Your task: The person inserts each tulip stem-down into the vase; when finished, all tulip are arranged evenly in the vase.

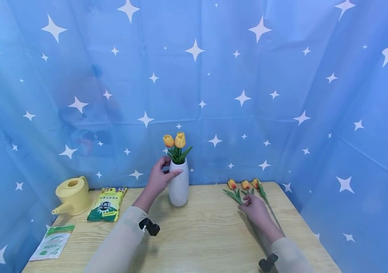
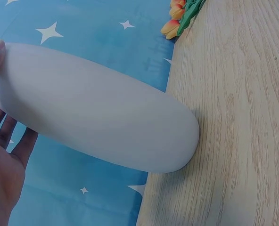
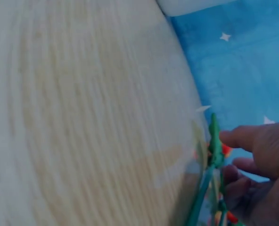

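Observation:
A white vase (image 1: 179, 185) stands upright on the table with two yellow-orange tulips (image 1: 180, 140) and green leaves in its mouth. My left hand (image 1: 160, 177) grips the vase near its top, thumb on the front and fingers behind. In the left wrist view the vase (image 2: 97, 108) fills the middle, and the hand (image 2: 7, 155) is at its upper end. At the right of the table lie three orange-yellow tulips (image 1: 232, 184). Over their stems is my right hand (image 1: 256, 211), fingers parted from the thumb. In the blurred right wrist view, a fingertip meets a green leaf (image 3: 215, 141).
At the left stand a yellow watering can (image 1: 74, 197) and a yellow-green packet (image 1: 107, 204). A white-and-green sachet (image 1: 52, 242) lies at the table's left edge. A blue star-patterned curtain (image 1: 214, 76) hangs behind and beside the wooden table (image 1: 207, 235).

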Demonstrator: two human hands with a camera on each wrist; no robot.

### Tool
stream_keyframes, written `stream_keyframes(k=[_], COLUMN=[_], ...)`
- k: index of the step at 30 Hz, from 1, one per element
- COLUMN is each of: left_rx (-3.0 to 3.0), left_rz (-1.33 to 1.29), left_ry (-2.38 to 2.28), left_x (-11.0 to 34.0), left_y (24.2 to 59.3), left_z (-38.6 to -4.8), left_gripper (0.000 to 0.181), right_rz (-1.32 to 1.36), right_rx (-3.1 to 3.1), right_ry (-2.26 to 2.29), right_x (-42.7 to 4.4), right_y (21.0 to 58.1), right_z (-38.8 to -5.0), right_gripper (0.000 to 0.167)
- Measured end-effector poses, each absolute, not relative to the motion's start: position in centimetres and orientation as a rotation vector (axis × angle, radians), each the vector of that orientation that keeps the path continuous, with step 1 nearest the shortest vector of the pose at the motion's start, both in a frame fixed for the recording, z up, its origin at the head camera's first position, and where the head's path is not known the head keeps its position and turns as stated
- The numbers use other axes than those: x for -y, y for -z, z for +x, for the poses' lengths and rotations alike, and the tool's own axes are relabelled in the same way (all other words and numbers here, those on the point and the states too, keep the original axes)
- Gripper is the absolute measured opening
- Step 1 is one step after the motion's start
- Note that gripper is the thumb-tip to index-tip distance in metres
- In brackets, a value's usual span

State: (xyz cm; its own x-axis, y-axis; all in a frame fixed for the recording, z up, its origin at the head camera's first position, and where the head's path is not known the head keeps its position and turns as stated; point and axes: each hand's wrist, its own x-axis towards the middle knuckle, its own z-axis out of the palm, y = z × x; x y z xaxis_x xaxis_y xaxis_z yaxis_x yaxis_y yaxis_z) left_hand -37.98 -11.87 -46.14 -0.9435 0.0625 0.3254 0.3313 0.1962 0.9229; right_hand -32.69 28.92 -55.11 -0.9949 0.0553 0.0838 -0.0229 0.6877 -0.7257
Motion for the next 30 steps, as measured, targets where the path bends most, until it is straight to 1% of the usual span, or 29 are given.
stream_keyframes(k=[8,19,25,30], left_rx=[2.264,2.273,2.271,2.267], left_rz=[-0.36,-0.361,-0.371,-0.37], left_ry=[1.834,1.821,1.819,1.827], left_x=[11.8,11.9,11.9,12.0], left_y=[46.1,46.3,46.4,46.4], left_z=[-37.9,-38.1,-38.2,-38.2], left_gripper=[0.061,0.062,0.061,0.063], right_rz=[-0.061,-0.045,-0.033,-0.036], right_rx=[2.812,2.783,2.727,2.663], right_ry=[-1.153,-1.172,-1.237,-1.347], right_x=[-28.9,-28.7,-28.4,-27.9], right_y=[56.2,56.3,56.1,55.2], right_z=[-32.7,-32.2,-32.2,-32.3], right_gripper=[0.034,0.019,0.018,0.02])
